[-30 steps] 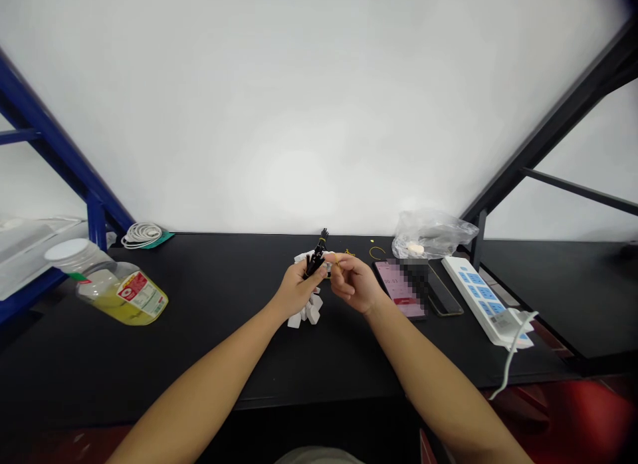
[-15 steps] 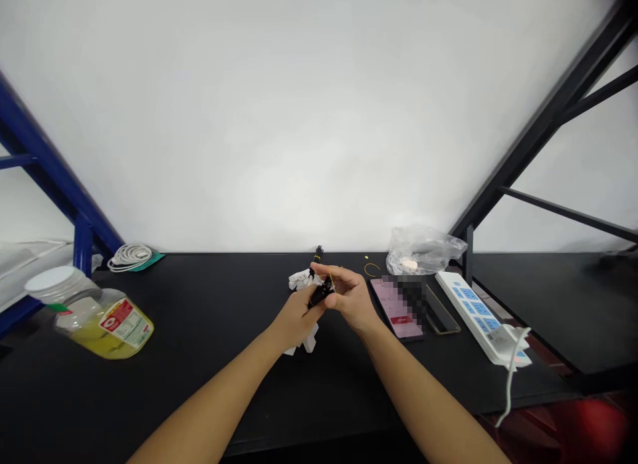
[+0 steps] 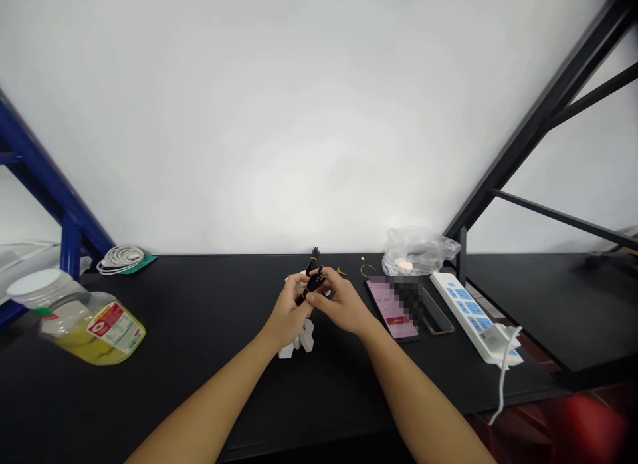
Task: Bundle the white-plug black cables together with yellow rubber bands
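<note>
My left hand (image 3: 285,316) and my right hand (image 3: 347,306) meet over the middle of the table, both closed on a bundle of thin black strands (image 3: 316,281). A yellow tie seems to lie around it, at my right thumb. White angular pieces (image 3: 306,336) show just below my hands; whether they join the bundle is hidden. Behind my fingers lies another black bundle (image 3: 314,256) with a yellow tie around it. A twisted yellow tie (image 3: 341,272) rests beyond my right hand, and a curved yellow tie (image 3: 367,271) is farther right.
To the right are a lit phone (image 3: 391,311), a second dark phone (image 3: 437,311), a plastic bag (image 3: 421,248) and a white power strip (image 3: 471,314) with its cord. A jar of yellow liquid (image 3: 107,328) and a coiled white cable (image 3: 121,258) occupy the left.
The bundle's black ends now point up and away, where they pointed more to the right. My right fingers have shifted along it, and the twisted yellow tie beyond them shows more fully.
</note>
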Motion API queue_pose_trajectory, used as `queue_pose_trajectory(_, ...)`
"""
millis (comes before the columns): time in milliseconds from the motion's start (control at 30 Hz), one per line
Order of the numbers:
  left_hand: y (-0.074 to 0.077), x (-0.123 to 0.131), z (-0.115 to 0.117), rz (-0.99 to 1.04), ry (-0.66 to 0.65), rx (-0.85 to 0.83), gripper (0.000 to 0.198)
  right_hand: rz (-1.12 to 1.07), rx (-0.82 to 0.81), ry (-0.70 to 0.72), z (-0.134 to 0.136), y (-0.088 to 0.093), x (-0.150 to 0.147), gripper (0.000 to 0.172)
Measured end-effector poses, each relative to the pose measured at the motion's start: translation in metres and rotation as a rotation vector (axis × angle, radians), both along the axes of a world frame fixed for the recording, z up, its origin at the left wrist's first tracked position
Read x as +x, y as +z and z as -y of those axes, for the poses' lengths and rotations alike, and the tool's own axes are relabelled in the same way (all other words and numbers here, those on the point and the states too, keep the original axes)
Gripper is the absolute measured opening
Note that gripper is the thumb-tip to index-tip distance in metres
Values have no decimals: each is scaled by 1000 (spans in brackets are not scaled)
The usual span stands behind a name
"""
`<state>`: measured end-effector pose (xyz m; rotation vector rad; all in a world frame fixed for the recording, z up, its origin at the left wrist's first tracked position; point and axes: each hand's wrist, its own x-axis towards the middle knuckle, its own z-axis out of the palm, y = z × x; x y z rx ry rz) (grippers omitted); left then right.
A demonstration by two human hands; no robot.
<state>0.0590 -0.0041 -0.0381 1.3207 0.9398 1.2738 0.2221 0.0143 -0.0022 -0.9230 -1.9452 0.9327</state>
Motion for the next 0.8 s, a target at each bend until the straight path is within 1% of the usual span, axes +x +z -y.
queue_pose_trajectory(67,0,-4,-2,103,-43,-31,37,43,33,-1,-3,-3,4,26)
queue_pose_trajectory(167,1,-7,-6,191,-85,12,34,146,67,-9,-6,-8,4,12)
queue_pose_trajectory(233,1,-6,-9,165,-23,-2,31,212,81,50,-5,-8,2,16)
queue_pose_trajectory(300,0,-5,-11,135,92,-26,39,213,59,148,1,-4,0,18)
queue_pose_trajectory(333,-1,-5,-12,130,144,-30,43,186,12,213,4,-1,0,18)
queue_pose_trajectory(400,-2,-4,-12,130,206,-21,46,64,-174,373,10,3,1,18)
queue_pose_trajectory(467,-4,-3,-8,95,204,5,46,-176,-395,514,12,4,3,20)
queue_pose_trajectory(500,-5,-2,-6,58,183,27,46,-340,-472,544,11,3,4,20)
queue_pose_trajectory(533,-5,0,-3,18,154,53,45,-518,-518,529,9,1,3,17)
queue_pose_trajectory(567,-6,3,0,-21,122,79,43,-690,-536,472,6,-2,2,13)
queue_pose_trajectory(600,-7,6,3,-54,93,103,41,-841,-543,382,2,-5,0,8)
queue_pose_trajectory(633,-8,8,6,-82,72,125,39,-958,-553,270,-2,-8,-2,10)
queue_pose_trajectory(667,-9,11,8,-108,59,144,38,-1030,-567,155,-6,-11,-6,16)
queue_pose_trajectory(733,-9,13,11,-177,60,181,36,-1045,-584,-33,-12,-16,-12,24)
queue_pose_trajectory(800,-7,12,12,-255,71,218,35,-961,-537,-136,-15,-21,-17,23)
